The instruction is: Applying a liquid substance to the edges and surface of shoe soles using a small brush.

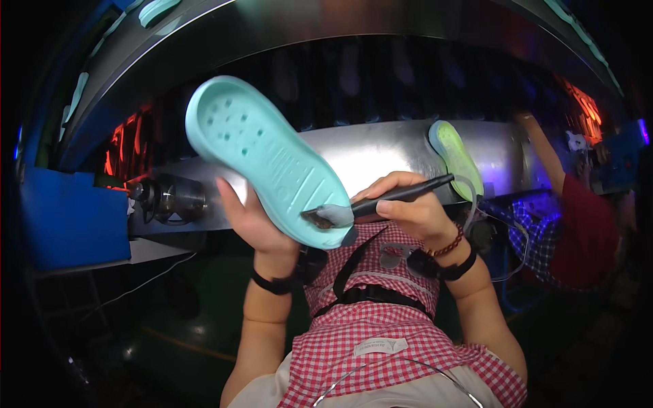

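Note:
My left hand (255, 224) holds a light turquoise shoe sole (279, 153) from its near left side. The thumb shows past the edge, and the other fingers are hidden beneath. The sole slants up and away to the left, with small holes at its far end and ridges along the middle. My right hand (415, 207) grips a brush by its black handle (405, 194), to which a thin pale tube seems to run. The brush's pale, dark-tipped bristles (330, 216) touch the sole's inner face near its close end.
A yellow-green sole (457, 156) lies on the metal bench (381, 146) to the right. On the left stand a metal pot (178, 200) and a blue box (75, 217). A co-worker's forearm (544, 149) reaches in at right. Several soles lie along the curved metal rail (224, 34).

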Available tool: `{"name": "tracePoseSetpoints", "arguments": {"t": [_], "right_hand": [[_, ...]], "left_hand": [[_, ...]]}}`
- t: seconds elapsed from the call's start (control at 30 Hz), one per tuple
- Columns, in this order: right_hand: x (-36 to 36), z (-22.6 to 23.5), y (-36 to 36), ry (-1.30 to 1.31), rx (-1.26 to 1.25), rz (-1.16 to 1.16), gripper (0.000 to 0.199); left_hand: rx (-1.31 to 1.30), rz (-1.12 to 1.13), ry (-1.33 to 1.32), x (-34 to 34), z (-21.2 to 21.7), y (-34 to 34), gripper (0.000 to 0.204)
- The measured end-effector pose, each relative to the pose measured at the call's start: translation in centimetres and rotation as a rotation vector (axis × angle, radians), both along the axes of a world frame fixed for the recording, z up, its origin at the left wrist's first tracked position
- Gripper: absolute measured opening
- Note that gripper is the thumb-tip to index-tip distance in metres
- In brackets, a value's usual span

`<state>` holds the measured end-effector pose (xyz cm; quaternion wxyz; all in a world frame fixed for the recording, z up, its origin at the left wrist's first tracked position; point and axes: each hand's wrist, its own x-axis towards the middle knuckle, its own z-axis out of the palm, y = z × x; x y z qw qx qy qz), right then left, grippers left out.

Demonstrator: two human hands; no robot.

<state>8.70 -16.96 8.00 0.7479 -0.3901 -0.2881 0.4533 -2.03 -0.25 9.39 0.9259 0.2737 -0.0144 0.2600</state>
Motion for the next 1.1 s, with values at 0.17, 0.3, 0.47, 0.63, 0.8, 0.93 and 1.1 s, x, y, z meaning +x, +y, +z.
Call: {"name": "tracePoseSetpoints", "arguments": {"t": [0.17,0.3,0.47,0.63,0.8,0.93,1.1], "right_hand": [[-1.6,0.7,0.3,-0.137,-0.072,-0.080,0.015],[-1.2,1.9,0.2,-0.203,-0.092,-0.115,0.017],[-0.2,2.7,0.6,-0.508,0.024,0.016,0.020],[1.5,3.2,0.7,-0.700,-0.006,0.042,0.021],[0.9,3.0,0.9,-0.711,0.013,-0.025,0.020],[0.4,3.8,-0.4,-0.754,0.137,0.159,0.017],[2.4,3.9,0.2,-0.866,0.052,0.146,0.018]], "left_hand": [[-0.375,-0.041,-0.066,-0.1,-0.6,-2.9,0.068],[-0.177,0.011,0.117,0.2,-0.4,-2.3,0.065],[-0.242,-0.080,0.009,0.6,-0.6,-1.8,0.066],[-0.049,-0.119,0.054,0.5,-0.2,-0.8,0.070],[0.024,-0.224,0.010,0.9,-0.5,0.9,0.065],[-0.127,-0.438,0.072,1.3,0.0,1.2,0.057],[-0.106,-0.569,0.432,0.8,0.4,1.6,0.045]]}}
